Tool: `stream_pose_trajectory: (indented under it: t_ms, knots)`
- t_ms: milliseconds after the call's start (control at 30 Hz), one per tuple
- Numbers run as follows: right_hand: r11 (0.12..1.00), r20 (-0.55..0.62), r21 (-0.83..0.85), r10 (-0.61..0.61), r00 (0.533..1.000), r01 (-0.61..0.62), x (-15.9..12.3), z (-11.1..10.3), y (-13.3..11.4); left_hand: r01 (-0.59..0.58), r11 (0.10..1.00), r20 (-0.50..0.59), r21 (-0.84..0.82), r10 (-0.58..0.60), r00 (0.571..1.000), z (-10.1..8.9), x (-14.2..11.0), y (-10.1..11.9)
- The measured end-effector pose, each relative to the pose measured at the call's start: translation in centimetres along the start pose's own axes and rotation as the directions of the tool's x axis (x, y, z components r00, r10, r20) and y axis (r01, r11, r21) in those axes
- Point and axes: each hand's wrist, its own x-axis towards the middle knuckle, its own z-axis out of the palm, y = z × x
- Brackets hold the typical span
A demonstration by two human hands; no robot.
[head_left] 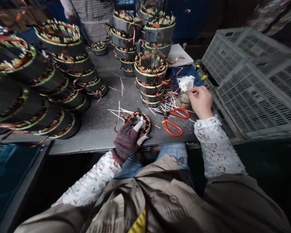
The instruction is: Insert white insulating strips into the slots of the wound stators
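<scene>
Copper-wound stator (147, 124), a low ring with pale green-yellow insulation tabs and reddish windings about its rim, lies on the dark, scuffed bench (92, 131) near its front edge, and your left hand (126, 139) grips its near side. That hand wears a dark, ribbed knit glove, with pale, bulky coverings on the digits that reach over the ring. Your bare right hand (201, 101) is bent at the fingers, the tips drawn close together beside a bundle of thin white sticks (185, 83); whether anything is pinched between them cannot be told. Just below the bundle sits a rounded, brownish, mottled lump (183, 99), and behind it a shallow blue plastic tray (174, 72). Scissors (166, 114) with looped, glossy orange-red handles lie between your hands, their dark blades close to a loose scatter of slender white sticks (168, 104). Beyond the ring in your grip rises a column of grey-walled stators (149, 79), frayed copper leads trailing from its layers, and taller stacks (70, 48) crowd your left. Slotted, pale grey plastic crates (257, 97) stand at your right, their walls a regular lattice. Floral-print cotton-like sleeves (217, 147) cover your forearms; across the bench shows another person's finely checked garment (97, 24).
</scene>
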Motion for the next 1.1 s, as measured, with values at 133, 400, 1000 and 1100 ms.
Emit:
stream_pose_trajectory:
  t_ms: [133, 400, 1000, 1100]
  knots:
    - [0.999, 0.024, 0.006, 0.047, 0.999, -0.047, 0.1, 0.4, 0.1, 0.020, 0.998, -0.006, 0.062, -0.019, 1.000, 0.6, 0.0, 0.9]
    - [0.848, -0.011, 0.524, 0.095, 0.995, -0.075, -3.7, -4.1, -3.1, 0.121, 0.992, 0.059, 0.048, -0.123, 0.991, 0.6, -0.3, 1.4]
    - [0.477, 0.143, 0.861, -0.559, 0.817, 0.175, -16.0, -3.3, -7.7, 0.099, 0.995, 0.014, 0.013, -0.099, 0.995, 0.9, -0.2, 1.2]
    - [0.436, 0.078, 0.884, -0.496, 0.865, 0.171, -16.0, -3.4, -8.0, 0.096, 0.995, -0.015, 0.039, -0.095, 0.995, 0.6, -0.1, 1.3]
